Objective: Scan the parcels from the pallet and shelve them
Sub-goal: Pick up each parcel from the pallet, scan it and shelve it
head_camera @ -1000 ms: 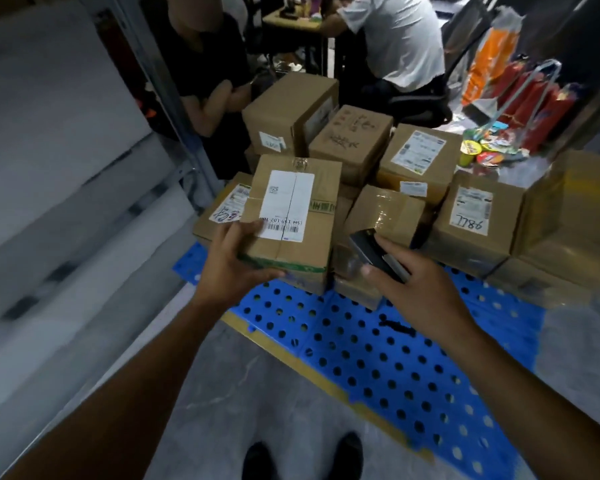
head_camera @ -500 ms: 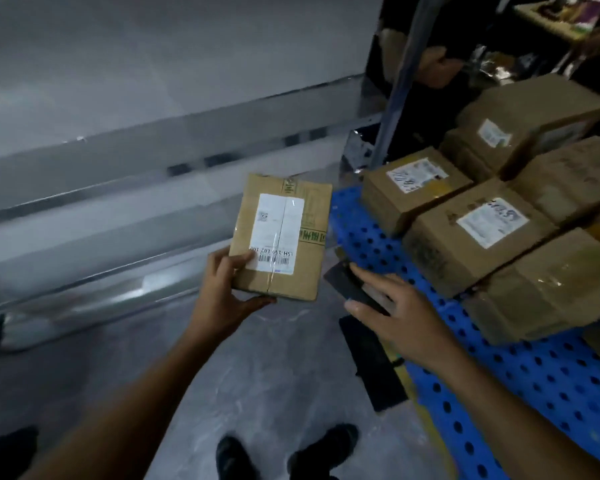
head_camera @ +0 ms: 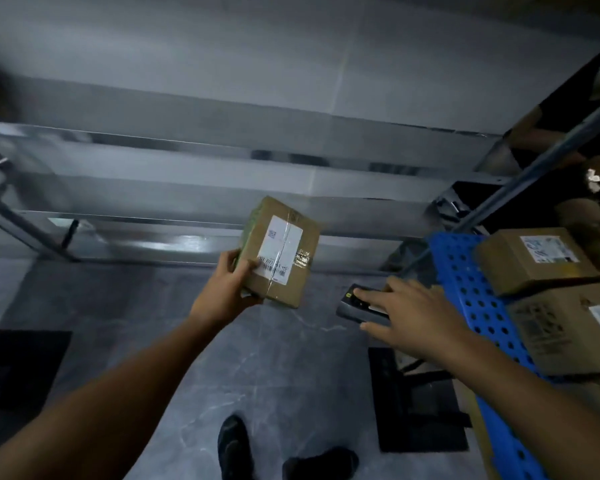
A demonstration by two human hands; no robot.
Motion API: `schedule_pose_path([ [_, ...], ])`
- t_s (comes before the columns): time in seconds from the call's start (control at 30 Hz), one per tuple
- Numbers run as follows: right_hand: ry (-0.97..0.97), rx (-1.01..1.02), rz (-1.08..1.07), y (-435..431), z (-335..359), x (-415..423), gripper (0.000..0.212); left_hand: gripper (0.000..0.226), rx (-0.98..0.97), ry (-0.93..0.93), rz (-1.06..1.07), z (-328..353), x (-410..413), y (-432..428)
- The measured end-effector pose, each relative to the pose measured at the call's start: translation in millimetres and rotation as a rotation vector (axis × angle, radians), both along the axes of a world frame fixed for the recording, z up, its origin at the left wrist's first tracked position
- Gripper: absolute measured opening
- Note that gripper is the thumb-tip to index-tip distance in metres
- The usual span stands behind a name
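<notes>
parcel (head_camera: 279, 252) tilted clockwise since earlier | left grip (head_camera: 222, 292) holds it | right grip (head_camera: 413, 313) clasps half-hidden scanner (head_camera: 352, 304)

Dim, bluish light; motion blur and wide-angle bending smear the edges.

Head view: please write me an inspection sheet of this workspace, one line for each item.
Surface: grey floor; metal shelf rails ahead.
Job's things: parcel, label facing the camera; scanner; boxes on blue pallet.
Clutter: dark mat on the floor.
Grips: left hand grips the parcel; right hand holds the scanner.
Cables: nothing seen.
Surroundings: dim light; shoes below.
</notes>
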State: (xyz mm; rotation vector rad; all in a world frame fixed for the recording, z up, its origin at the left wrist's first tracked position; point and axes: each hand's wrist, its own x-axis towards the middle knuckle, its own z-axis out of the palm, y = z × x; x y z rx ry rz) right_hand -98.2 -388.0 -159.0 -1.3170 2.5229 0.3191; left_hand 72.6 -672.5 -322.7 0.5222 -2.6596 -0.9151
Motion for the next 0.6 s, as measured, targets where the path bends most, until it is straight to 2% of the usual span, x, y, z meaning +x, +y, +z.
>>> schedule_pose_path([
  [0.13, 0.003, -0.026, -0.012, -49.2, 3.3, 16.3, 0.065, 0.089, 0.037, 0.038, 0.105, 5.5, 41.7, -52.4],
  [0.27, -0.395, -0.408, -0.285, -111.2, -4.5, 27.0, 0.065, 0.089, 0.238, 0.164, 0.263, 31.6, 69.6, -93.1],
  [0.37, -0.567, -0.624, -0.377, -170.1, -11.5, 39.2, 0.064, 0.090, 0.263, 0.258, 0.285, 60.2, 82.0, -114.3],
  [0.6, -0.757, -0.780, -0.281, -312.1, -21.4, 47.0, 0.056, 0.084, 0.209, 0.353, 0.440, 98.5, 103.1, -195.5],
])
